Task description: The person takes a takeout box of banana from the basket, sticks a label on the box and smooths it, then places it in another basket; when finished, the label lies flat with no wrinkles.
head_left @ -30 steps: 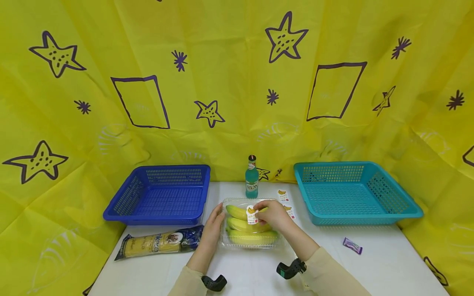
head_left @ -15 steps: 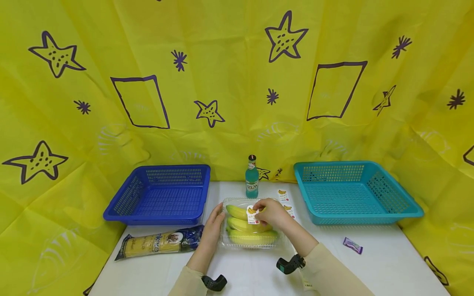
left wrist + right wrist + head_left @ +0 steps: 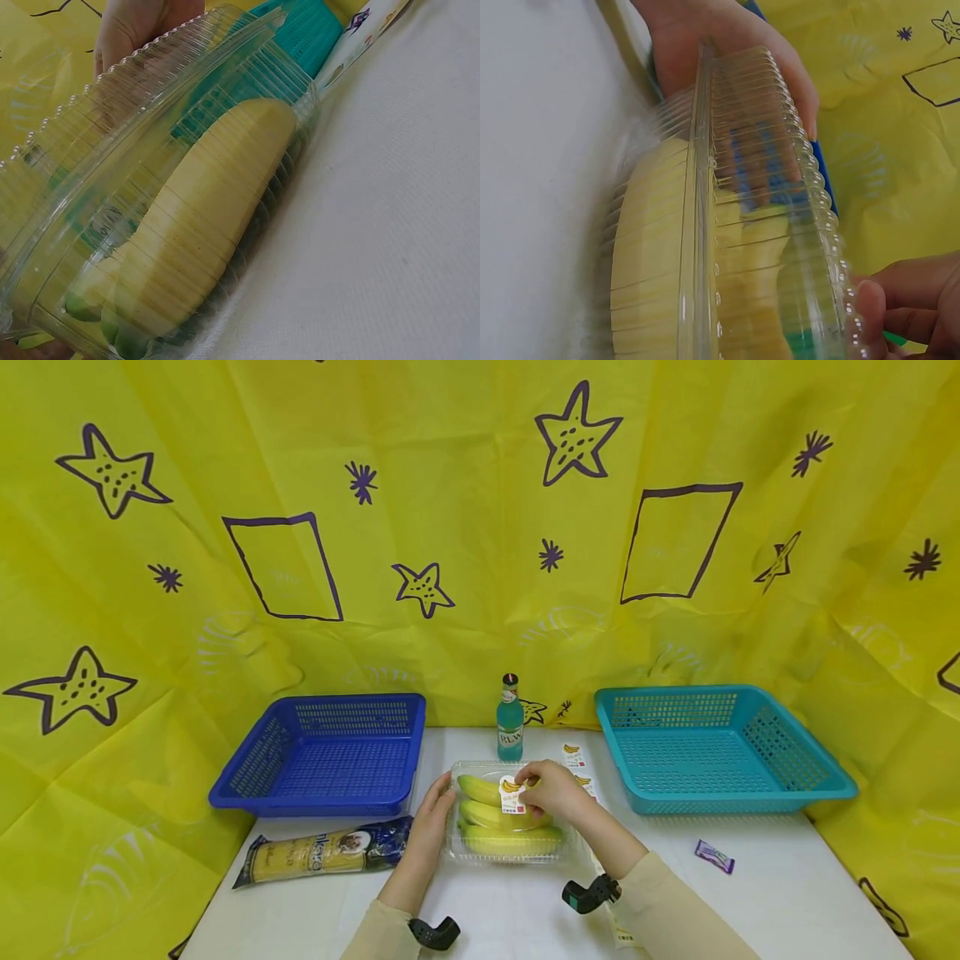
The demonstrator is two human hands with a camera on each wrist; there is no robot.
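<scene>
A clear plastic clamshell box (image 3: 459, 852) of bananas (image 3: 510, 842) sits in the middle of the table in the head view. My left hand (image 3: 430, 818) rests along the box's left side, its fingers lying against the wall in the right wrist view. Over the lid, my right hand (image 3: 553, 792) pinches the upper right edge of a white banana sticker (image 3: 512, 797), which lies on or just above the lid. The right thumb and fingers (image 3: 870, 304) are close to the lid's top in the right wrist view.
A blue basket (image 3: 408, 777) stands back left, a teal basket (image 3: 637, 802) back right. A bottle (image 3: 510, 727) of blue-green drink is behind the box. A pasta packet (image 3: 322, 852) lies left, a small purple packet (image 3: 714, 857) right. More banana stickers (image 3: 573, 756) lie behind the right hand.
The sticker's lower edge has turned slightly toward the right, and the right hand has shifted a little with it. The left hand and the box have stayed in place.
</scene>
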